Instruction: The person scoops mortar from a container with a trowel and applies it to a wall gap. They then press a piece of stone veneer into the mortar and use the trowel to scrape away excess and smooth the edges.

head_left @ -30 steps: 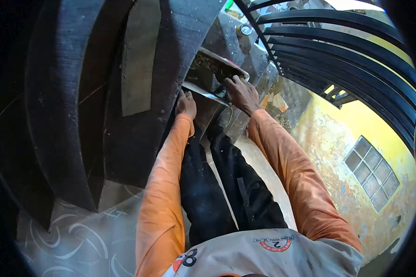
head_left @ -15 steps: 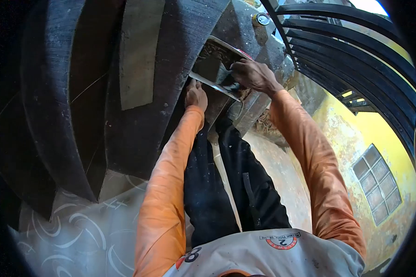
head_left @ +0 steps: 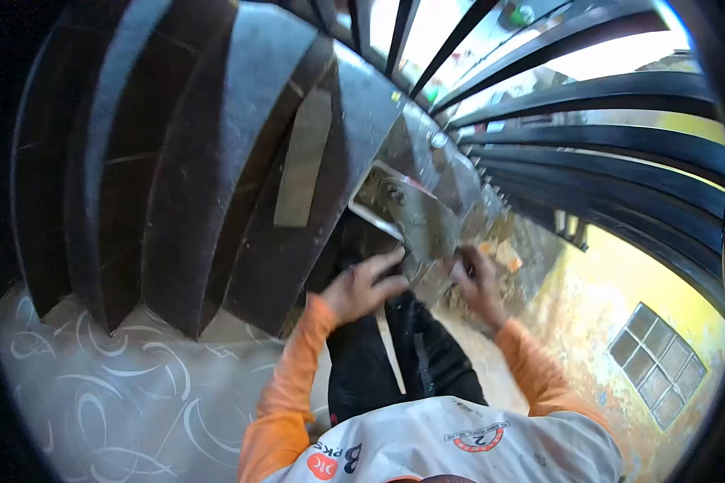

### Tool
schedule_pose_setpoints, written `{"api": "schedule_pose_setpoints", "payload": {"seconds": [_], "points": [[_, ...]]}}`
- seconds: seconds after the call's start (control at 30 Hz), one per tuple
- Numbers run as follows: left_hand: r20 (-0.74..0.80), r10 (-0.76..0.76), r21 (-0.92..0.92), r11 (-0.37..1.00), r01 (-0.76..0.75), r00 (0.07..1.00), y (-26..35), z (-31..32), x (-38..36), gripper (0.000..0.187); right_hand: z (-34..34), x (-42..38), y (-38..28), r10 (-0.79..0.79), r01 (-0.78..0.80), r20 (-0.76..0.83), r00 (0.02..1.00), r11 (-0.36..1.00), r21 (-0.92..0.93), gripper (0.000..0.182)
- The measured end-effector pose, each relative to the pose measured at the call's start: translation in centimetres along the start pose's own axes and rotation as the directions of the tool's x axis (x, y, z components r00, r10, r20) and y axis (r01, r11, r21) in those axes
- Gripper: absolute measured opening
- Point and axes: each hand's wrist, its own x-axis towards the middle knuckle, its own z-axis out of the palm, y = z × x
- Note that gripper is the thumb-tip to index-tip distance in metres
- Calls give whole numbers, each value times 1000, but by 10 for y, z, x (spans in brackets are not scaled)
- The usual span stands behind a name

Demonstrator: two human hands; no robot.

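Observation:
A white-rimmed tray (head_left: 375, 222) with brown-grey wet mix in it sits on the dark stair step in front of me. My right hand (head_left: 478, 286) is closed at the near end of a broad, flat grey blade (head_left: 432, 223), which looks like a trowel. The blade reaches from the tray's right part toward my fingers; its handle is mostly hidden. Just short of the tray's near edge, my left hand (head_left: 366, 288) has its fingers apart and holds nothing. Motion blurs it slightly.
Dark curved steps (head_left: 193, 161) fan out to the left, one bearing a flat board (head_left: 306, 161). A can (head_left: 438, 140) stands beyond the tray. Black railing bars (head_left: 588, 101) run along the right, above a yellow wall with a window (head_left: 657, 364). Rubble (head_left: 499, 256) lies right of the tray.
My left hand has let go of the tray's near edge and opened. My right hand has drawn back toward me, with the grey blade now at the tray's right. The view has shifted.

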Motion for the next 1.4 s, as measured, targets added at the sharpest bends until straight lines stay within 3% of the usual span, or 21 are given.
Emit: {"api": "schedule_pose_setpoints", "payload": {"seconds": [0.03, 0.1, 0.13, 0.17, 0.2, 0.3, 0.37, 0.4, 0.43, 0.5, 0.53, 0.57, 0.7, 0.83, 0.9, 0.93, 1.1, 1.2, 1.3, 1.37, 1.4], "points": [[-32, 146, 8, 989, -145, 989, 33, 9, -6, 60, 5, -21, -18, -128, 133, -87, 988, 990, 53, 37], [-153, 13, -47, 999, -20, 988, 112, 34, -18, 60, 22, -49, -71, -32, 115, -298, 954, 957, 265, 39], [-180, -110, -255, 965, 62, 978, 140, 49, -24, 58, 24, -62, -84, -64, 160, -334, 940, 950, 270, 37], [-342, -12, -335, 936, -110, 940, 126, 78, -21, 52, 28, -73, -92, -152, 257, -400, 904, 940, 224, 37], [-380, 44, -343, 921, -185, 924, 154, 85, -22, 44, 30, -87, -109, -94, 219, -402, 911, 935, 279, 38], [-483, 157, -252, 918, -308, 862, 195, 101, -39, 30, 33, -112, -145, -293, 424, -437, 851, 873, 241, 39], [-543, 201, -164, 927, -338, 816, 207, 104, -42, 25, -10, -130, -175, -216, 334, -321, 922, 862, 380, 44], [-550, 281, -121, 905, -408, 786, 213, 96, -50, 23, -39, -134, -207, -458, 477, -241, 856, 879, 25, 47], [-553, 355, -82, 877, -474, 753, 219, 89, -56, 22, -65, -139, -234, -634, 584, -77, 770, 747, -317, 50], [-494, 356, -175, 853, -492, 793, 232, 71, -70, 20, -93, -149, -269, -659, 488, -263, 704, 719, -494, 50], [-431, 333, -247, 851, -464, 839, 246, 63, -78, 20, -103, -147, -294, -703, 511, -241, 669, 671, -537, 54], [-360, 314, -314, 846, -431, 878, 255, 55, -83, 20, -114, -143, -319, -744, 529, -218, 632, 619, -580, 57], [-91, 380, -96, 917, -388, 921, 274, 26, -94, 20, -127, -126, -409, -819, 618, 22, 574, 415, -667, 66], [37, 482, -21, 876, -481, 876, 270, 0, -101, 20, -133, -115, -446, -798, 656, 190, 573, 308, -689, 63], [111, 525, -90, 851, -517, 844, 304, -23, -99, 21, -131, -114, -443, -789, 688, 191, 584, 357, -631, 58], [173, 570, 55, 809, -585, 804, 306, -39, -99, 22, -129, -122, -451, -791, 663, 153, 592, 371, -650, 51], [334, 629, 27, 738, -674, 702, 318, -80, -87, 14, -115, -142, -471, -791, 570, -29, 611, 465, -678, 38], [415, 600, 55, 734, -677, 684, 319, -105, -72, 14, -116, -160, -479, -526, 387, -460, 715, 847, -365, 29], [452, 562, 98, 740, -665, 692, 343, -119, -74, 14, -130, -191, -502, -327, 313, -835, 442, 929, -198, 27], [471, 556, 96, 739, -667, 684, 346, -128, -77, 15, -153, -216, -515, -341, 128, -928, 148, 937, -324, 24], [483, 548, 97, 742, -663, 683, 343, -133, -80, 16, -166, -227, -521, -495, -15, -868, -34, 869, -495, 22]]}}
